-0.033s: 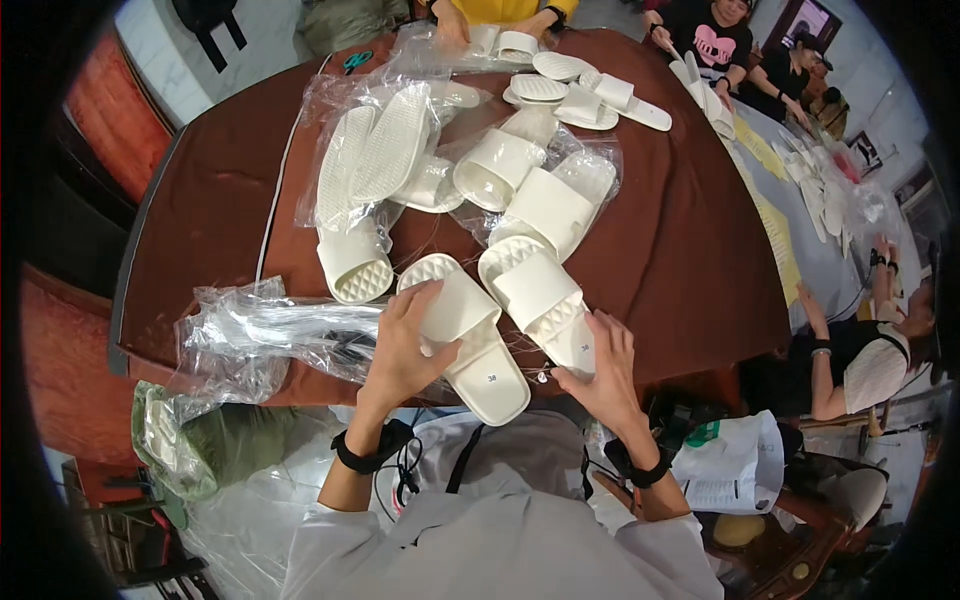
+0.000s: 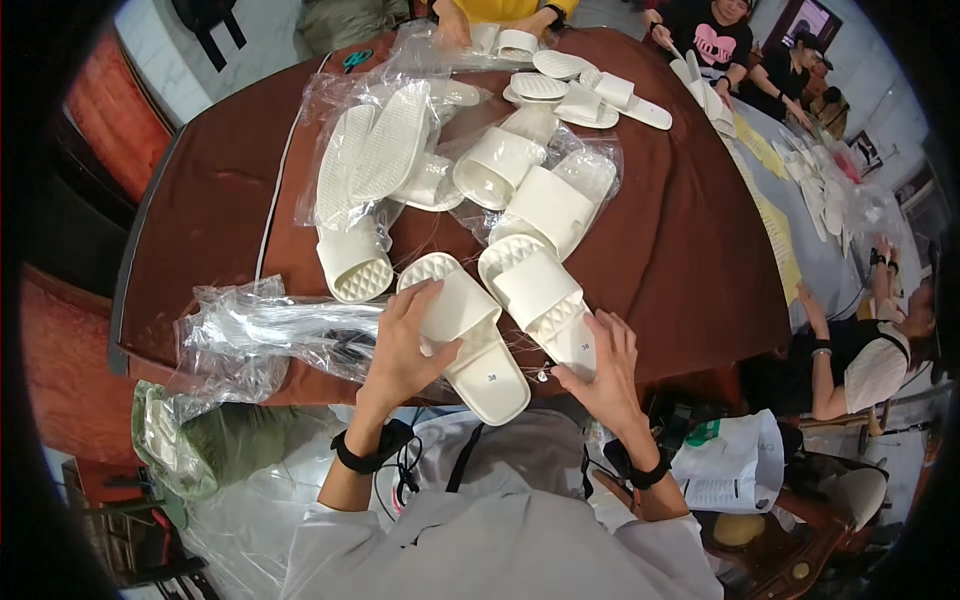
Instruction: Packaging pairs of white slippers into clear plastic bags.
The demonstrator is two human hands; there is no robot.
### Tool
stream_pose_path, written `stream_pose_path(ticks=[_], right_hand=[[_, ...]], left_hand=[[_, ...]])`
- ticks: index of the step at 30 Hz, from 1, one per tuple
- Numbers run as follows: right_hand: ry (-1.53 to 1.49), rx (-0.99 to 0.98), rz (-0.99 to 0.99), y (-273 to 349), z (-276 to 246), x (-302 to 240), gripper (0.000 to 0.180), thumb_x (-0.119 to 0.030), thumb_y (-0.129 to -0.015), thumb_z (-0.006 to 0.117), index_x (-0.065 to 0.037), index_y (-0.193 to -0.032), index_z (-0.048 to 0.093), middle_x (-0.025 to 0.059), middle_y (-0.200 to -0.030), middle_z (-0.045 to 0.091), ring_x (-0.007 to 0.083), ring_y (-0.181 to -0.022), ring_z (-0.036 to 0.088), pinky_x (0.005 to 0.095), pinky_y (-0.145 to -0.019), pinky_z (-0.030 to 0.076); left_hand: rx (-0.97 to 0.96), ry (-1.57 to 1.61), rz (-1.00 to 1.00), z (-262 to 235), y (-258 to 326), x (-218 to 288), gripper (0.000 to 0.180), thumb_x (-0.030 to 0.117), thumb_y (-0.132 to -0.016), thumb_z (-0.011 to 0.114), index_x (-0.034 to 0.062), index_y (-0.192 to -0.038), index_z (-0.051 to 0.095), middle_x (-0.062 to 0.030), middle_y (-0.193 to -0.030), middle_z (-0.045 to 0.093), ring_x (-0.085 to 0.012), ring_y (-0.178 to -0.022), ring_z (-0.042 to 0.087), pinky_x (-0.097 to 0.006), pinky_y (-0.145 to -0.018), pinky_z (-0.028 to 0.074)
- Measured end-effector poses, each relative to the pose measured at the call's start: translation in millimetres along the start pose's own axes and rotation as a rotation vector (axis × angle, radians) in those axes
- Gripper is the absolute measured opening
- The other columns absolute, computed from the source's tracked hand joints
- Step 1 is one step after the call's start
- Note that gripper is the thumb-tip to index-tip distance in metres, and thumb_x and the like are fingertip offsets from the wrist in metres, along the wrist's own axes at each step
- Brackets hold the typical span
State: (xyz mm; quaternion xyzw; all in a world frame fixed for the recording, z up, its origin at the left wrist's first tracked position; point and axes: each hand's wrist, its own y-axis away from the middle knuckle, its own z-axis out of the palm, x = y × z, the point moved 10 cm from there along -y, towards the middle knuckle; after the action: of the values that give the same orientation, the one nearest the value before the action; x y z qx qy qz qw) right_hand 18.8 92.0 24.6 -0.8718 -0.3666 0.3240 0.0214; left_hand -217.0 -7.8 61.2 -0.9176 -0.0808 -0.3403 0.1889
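Note:
Two cream slide slippers lie side by side at the near edge of the brown-covered table point(image 2: 690, 300), toes pointing away from me. My left hand point(image 2: 398, 345) is curled on the left slipper point(image 2: 462, 310), fingers at its strap and thumb over the footbed. At the heel of the right slipper point(image 2: 540, 290), my right hand point(image 2: 608, 372) has fingers along the outer side and thumb at the heel end. Beyond them are slippers in clear plastic bags: an upright pair of soles point(image 2: 385, 150) on the left and a strapped pair point(image 2: 540, 200) in the middle.
A stack of clear plastic bags point(image 2: 290, 325) lies left of my left hand. Loose slippers point(image 2: 585, 95) and teal-handled scissors point(image 2: 357, 61) are at the far side. A person in yellow point(image 2: 510, 10) handles slippers opposite. Others work at a grey table point(image 2: 790, 185) on the right.

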Motion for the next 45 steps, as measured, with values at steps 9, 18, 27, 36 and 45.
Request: stream_pose_path(ticks=[9,18,27,36,45], right_hand=[[0.017,0.148,-0.053,-2,-1,-30,0.026,-0.019,-0.077,0.078,-0.011,-0.097,0.064,0.0077,-0.105,0.056,0.0321,-0.102,0.05,0.0448,-0.083,0.038],[-0.016,0.181,-0.097,0,6,-24,0.023,-0.007,-0.074,0.075,-0.011,-0.093,0.064,0.0044,-0.099,0.058,0.0288,-0.097,0.054,0.0424,-0.082,0.039],[-0.13,0.145,-0.151,11,0,-25,0.023,-0.007,-0.074,0.076,-0.011,-0.093,0.063,0.003,-0.097,0.059,0.0268,-0.095,0.054,0.0398,-0.081,0.039],[-0.155,0.151,-0.128,9,2,-25,0.022,-0.006,-0.074,0.074,-0.011,-0.092,0.062,0.0035,-0.094,0.059,0.0266,-0.092,0.055,0.0389,-0.08,0.039],[-0.168,0.112,-0.148,4,5,-28,0.022,-0.005,-0.074,0.072,-0.01,-0.09,0.06,0.0044,-0.092,0.059,0.0271,-0.091,0.055,0.0393,-0.081,0.039]], left_hand=[[0.073,-0.171,0.05,-2,6,32,0.064,0.014,-0.074,0.078,0.0037,-0.132,0.053,-0.0203,-0.129,0.052,-0.0406,-0.114,0.052,-0.047,-0.099,0.042],[0.007,0.115,0.222,57,14,75,0.033,0.003,-0.082,0.07,0.0045,-0.115,0.066,-0.0128,-0.111,0.062,-0.0325,-0.1,0.06,-0.041,-0.085,0.05],[-0.114,0.2,0.201,98,10,70,0.012,0.001,-0.083,0.067,0.0029,-0.095,0.062,-0.0105,-0.093,0.062,-0.0311,-0.086,0.061,-0.04,-0.074,0.05],[-0.15,0.347,0.051,103,13,56,0.012,0.0,-0.083,0.067,0.0034,-0.093,0.062,-0.0121,-0.087,0.059,-0.031,-0.077,0.061,-0.039,-0.067,0.05],[-0.14,0.428,0.013,102,11,49,0.011,-0.001,-0.082,0.066,0.0012,-0.093,0.065,-0.0099,-0.084,0.06,-0.0201,-0.07,0.063,-0.029,-0.061,0.049]])
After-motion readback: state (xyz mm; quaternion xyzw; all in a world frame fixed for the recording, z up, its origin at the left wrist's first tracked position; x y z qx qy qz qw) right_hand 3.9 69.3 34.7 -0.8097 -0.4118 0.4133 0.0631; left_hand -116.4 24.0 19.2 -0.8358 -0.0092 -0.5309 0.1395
